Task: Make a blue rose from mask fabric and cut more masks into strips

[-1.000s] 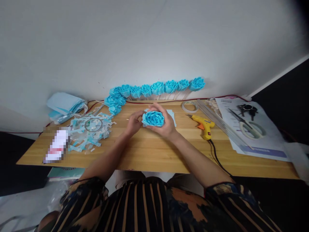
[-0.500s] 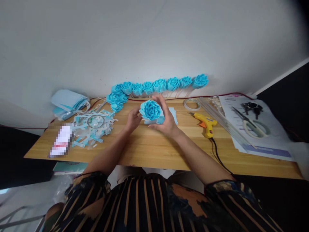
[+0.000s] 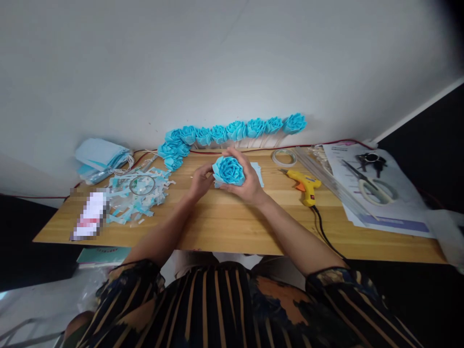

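A blue handmade flower (image 3: 229, 171) with layered petals faces up toward me above the middle of the table. My right hand (image 3: 251, 182) curves around its right side, thumb at the front and fingers at the back. On the other side, my left hand (image 3: 200, 183) is closed, its fingertips at the flower's left edge and partly hidden by the petals. Whatever supports the flower from below is out of sight. Blue sheets (image 3: 257, 174) lie on the table behind my right hand.
Several finished blue flowers (image 3: 235, 129) lean along the wall. To the left are cut scraps (image 3: 141, 195), a tape roll (image 3: 142, 184), face masks (image 3: 103, 154) and a blurred-out phone-like object (image 3: 90, 214). A yellow glue gun (image 3: 306, 183), tape (image 3: 284, 157), scissors (image 3: 369, 183) and keys (image 3: 371, 163) are right.
My right hand has closed in from beside the flower to cup its petals. The flower sits slightly lower and further right in view, and the whole view has shifted a little.
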The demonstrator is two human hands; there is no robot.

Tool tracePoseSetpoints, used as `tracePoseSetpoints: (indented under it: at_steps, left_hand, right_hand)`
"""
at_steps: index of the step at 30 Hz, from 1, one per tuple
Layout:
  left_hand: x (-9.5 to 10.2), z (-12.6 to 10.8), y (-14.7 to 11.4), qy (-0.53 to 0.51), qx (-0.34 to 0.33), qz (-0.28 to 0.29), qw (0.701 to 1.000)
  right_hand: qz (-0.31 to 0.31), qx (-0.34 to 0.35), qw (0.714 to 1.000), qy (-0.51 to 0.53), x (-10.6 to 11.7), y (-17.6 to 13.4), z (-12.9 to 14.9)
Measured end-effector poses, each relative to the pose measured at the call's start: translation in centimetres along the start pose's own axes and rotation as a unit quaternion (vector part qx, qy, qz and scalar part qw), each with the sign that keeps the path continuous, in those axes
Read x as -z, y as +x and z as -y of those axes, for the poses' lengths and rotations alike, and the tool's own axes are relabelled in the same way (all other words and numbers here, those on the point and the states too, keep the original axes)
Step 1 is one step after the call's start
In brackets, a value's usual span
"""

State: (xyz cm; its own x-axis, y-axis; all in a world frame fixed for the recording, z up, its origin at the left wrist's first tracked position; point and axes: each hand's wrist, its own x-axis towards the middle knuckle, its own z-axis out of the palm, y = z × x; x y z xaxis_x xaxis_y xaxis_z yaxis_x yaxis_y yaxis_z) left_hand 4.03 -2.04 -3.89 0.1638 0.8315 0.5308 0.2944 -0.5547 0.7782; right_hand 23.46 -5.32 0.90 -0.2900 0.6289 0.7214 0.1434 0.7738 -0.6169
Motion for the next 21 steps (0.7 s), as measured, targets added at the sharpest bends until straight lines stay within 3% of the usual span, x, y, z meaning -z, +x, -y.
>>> tracePoseSetpoints:
  at_steps: [8, 15, 21]
  left_hand:
    - [-0.1, -0.7, 0.0, 0.044, 0.019, -0.008, 0.999]
    - [0.3, 0.3, 0.1, 0.033, 0.028, -0.057, 0.997]
    - [0.2, 0.3, 0.1, 0.028, 0.032, -0.046, 0.998]
  right_hand:
    - [-0.080, 0.061, 0.995, -0.021, 0.3, 0.3, 0.0]
    - [-0.016, -0.019, 0.999, 0.040, 0.0, -0.1, -0.4]
    - [-0.005, -0.060, 0.998, 0.036, 0.2, 0.0, -0.7]
